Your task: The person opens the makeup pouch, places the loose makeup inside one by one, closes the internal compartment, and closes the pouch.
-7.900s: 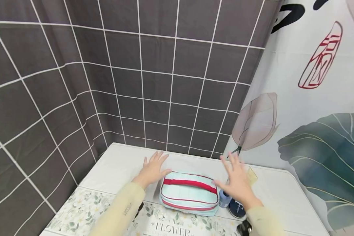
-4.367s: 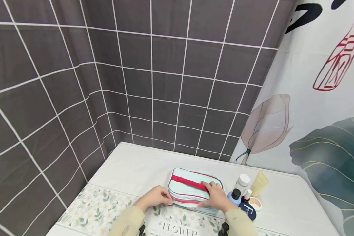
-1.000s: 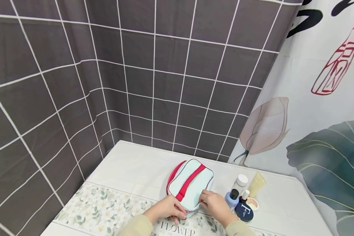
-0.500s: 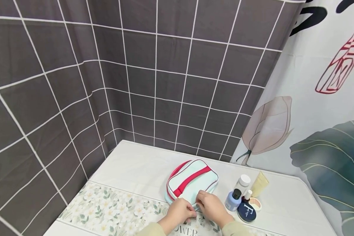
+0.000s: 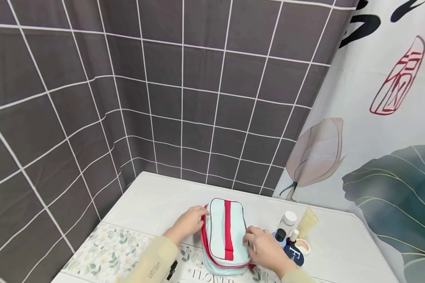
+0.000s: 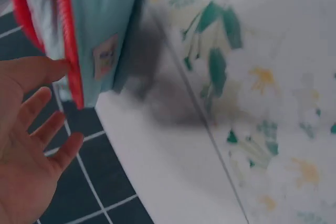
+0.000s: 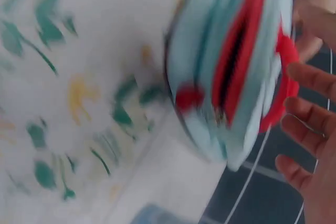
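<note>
A light blue cosmetic bag (image 5: 227, 232) with a red carry strap and red zips lies on the table, its long side pointing away from me. My left hand (image 5: 188, 223) is at the bag's left edge; in the left wrist view one fingertip touches the red zip while the other fingers are loosely spread. On the opposite side, my right hand (image 5: 267, 248) has relaxed, slightly bent fingers beside the bag. The right wrist view shows those fingers (image 7: 310, 124) close to the red strap (image 7: 283, 82), and the bag's red zip (image 7: 239, 51) with a dark gap along it.
To the right stand a white-capped bottle (image 5: 287, 221), a blue bottle with a black cap (image 5: 280, 235), a nail polish bottle (image 5: 293, 236) and a yellow tube (image 5: 307, 222). A round navy compact (image 5: 294, 253) and a peach powder disc (image 5: 302, 246) lie beside them.
The bag has been turned from lying sideways to lengthwise. Both hands have left its front corner; the left is now on its left side, the right on its right. Small bottles stay put.
</note>
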Action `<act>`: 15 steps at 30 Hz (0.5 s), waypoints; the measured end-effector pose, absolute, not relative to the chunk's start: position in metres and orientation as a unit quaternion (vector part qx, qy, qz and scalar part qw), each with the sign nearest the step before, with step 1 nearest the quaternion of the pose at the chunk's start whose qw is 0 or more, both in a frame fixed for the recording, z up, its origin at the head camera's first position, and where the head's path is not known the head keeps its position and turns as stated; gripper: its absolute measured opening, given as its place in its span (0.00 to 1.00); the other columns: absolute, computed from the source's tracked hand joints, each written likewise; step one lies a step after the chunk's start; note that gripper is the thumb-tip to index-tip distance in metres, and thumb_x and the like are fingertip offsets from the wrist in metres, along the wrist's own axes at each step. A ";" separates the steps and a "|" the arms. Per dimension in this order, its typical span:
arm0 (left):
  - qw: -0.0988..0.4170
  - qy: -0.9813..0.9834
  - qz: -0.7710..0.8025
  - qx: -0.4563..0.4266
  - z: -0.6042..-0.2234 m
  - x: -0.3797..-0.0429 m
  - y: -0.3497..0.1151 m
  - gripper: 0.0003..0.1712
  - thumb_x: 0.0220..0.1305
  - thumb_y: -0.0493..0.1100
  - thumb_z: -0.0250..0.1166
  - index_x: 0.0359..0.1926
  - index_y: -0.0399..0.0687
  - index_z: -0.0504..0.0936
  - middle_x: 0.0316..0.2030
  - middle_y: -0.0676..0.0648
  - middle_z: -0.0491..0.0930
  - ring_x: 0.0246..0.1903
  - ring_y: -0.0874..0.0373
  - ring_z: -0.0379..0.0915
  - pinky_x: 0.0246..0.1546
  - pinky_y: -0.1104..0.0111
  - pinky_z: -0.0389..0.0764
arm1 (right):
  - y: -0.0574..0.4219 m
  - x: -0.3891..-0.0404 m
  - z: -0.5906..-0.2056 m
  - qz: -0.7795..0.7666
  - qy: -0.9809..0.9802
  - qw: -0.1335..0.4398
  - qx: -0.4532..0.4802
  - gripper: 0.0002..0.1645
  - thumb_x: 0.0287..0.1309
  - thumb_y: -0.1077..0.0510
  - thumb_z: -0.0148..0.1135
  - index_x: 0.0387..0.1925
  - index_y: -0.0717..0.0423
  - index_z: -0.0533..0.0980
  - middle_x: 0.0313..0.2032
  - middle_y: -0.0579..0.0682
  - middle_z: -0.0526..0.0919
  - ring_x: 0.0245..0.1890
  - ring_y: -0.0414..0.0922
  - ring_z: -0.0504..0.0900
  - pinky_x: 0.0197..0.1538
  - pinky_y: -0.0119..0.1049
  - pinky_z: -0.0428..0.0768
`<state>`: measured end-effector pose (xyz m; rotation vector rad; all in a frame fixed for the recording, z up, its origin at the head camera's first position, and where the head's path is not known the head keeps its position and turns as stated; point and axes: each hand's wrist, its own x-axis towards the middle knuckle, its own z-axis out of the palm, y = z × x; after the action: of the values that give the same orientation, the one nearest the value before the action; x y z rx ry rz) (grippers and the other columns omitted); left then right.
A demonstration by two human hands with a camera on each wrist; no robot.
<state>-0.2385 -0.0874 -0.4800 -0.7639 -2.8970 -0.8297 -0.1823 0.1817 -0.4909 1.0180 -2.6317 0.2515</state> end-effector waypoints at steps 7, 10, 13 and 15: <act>0.053 -0.950 -0.120 -0.282 -0.494 -0.233 -0.089 0.15 0.54 0.47 0.67 0.45 0.53 0.83 0.49 0.50 0.77 0.52 0.53 0.68 0.48 0.58 0.68 | 0.172 -0.169 -0.500 0.046 -0.876 0.219 0.428 0.16 0.30 0.46 0.74 0.24 0.43 0.77 0.26 0.36 0.66 0.28 0.36 0.64 0.29 0.29 0.61; 0.071 -0.949 -0.088 -0.296 -0.495 -0.230 -0.084 0.13 0.51 0.54 0.68 0.36 0.55 0.83 0.41 0.52 0.74 0.45 0.56 0.66 0.45 0.62 0.67 | 0.181 -0.173 -0.502 0.018 -0.907 0.215 0.362 0.11 0.33 0.54 0.74 0.21 0.45 0.77 0.24 0.38 0.66 0.27 0.38 0.66 0.28 0.32 0.63; 0.074 -0.943 -0.078 -0.315 -0.497 -0.225 -0.072 0.14 0.49 0.57 0.68 0.24 0.56 0.77 0.35 0.56 0.66 0.39 0.61 0.59 0.42 0.67 0.65 | 0.185 -0.178 -0.503 -0.001 -0.953 0.173 0.249 0.07 0.42 0.59 0.70 0.25 0.51 0.78 0.24 0.42 0.69 0.26 0.42 0.70 0.27 0.36 0.69; 0.067 -0.938 -0.090 -0.328 -0.498 -0.221 -0.062 0.17 0.48 0.57 0.68 0.19 0.57 0.70 0.33 0.58 0.64 0.37 0.63 0.57 0.41 0.68 0.63 | 0.184 -0.181 -0.503 0.002 -0.975 0.135 0.178 0.07 0.46 0.63 0.66 0.30 0.54 0.78 0.26 0.46 0.73 0.29 0.45 0.75 0.31 0.40 0.75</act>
<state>-0.2207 -0.0621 -0.4979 -0.9885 -2.8266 -0.2721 -0.1812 0.1844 -0.5028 0.5167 -2.8238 0.0068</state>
